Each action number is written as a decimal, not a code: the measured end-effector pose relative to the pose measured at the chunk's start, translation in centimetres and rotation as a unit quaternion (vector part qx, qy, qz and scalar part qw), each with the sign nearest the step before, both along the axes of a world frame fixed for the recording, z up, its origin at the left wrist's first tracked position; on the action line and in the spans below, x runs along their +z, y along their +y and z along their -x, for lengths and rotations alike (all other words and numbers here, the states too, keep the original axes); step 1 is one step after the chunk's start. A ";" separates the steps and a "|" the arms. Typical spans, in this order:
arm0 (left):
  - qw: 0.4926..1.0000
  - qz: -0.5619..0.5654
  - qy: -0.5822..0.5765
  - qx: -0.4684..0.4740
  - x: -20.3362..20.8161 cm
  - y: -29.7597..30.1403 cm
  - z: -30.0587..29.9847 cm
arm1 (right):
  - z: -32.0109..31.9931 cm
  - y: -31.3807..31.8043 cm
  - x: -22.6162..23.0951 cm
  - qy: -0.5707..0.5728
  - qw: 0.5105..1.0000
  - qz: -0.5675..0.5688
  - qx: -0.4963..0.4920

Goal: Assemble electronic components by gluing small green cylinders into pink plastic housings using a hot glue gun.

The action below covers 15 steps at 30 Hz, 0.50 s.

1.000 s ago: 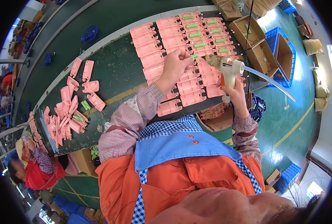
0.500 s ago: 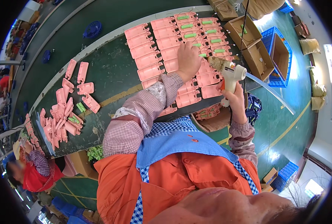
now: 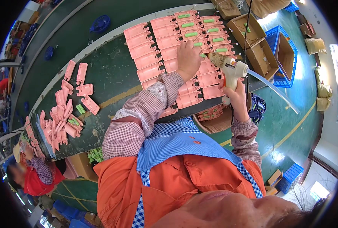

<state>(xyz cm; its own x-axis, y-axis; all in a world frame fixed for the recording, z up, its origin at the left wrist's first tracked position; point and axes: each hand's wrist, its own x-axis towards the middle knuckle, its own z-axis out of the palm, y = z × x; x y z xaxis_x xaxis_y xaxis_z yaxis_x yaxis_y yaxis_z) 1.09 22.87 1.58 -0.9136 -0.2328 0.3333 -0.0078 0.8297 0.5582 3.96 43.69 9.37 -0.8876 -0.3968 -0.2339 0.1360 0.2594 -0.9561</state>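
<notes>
The right hand (image 3: 236, 96) grips a white glue gun (image 3: 233, 71) while the left hand (image 3: 188, 60) (I cannot tell its grip) hovers over pink shells (image 3: 168, 53).

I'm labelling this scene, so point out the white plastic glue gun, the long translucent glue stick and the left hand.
White plastic glue gun (image 3: 231, 76), head view: top of its handle.
Long translucent glue stick (image 3: 272, 87), head view: middle of its length.
Left hand (image 3: 188, 60), head view: its back.

On our table (image 3: 112, 72) we see rows of shells (image 3: 147, 61) ahead, with a heap of shells (image 3: 58, 114) to their left. Right of the rows sit open boxes (image 3: 263, 60), and past them a crate (image 3: 284, 83).
</notes>
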 end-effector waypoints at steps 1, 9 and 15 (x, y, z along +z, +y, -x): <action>1.000 0.000 0.000 0.000 0.0 -0.1 -0.1 | -0.1 0.1 -0.2 0.000 1.000 0.000 0.000; 0.997 -0.011 0.071 0.031 1.8 -2.0 -1.9 | -1.1 0.2 -0.5 0.056 0.996 -0.065 -0.011; 0.990 -0.066 0.122 0.021 5.3 -5.5 -8.6 | -1.6 0.2 -0.1 0.081 0.996 -0.032 -0.022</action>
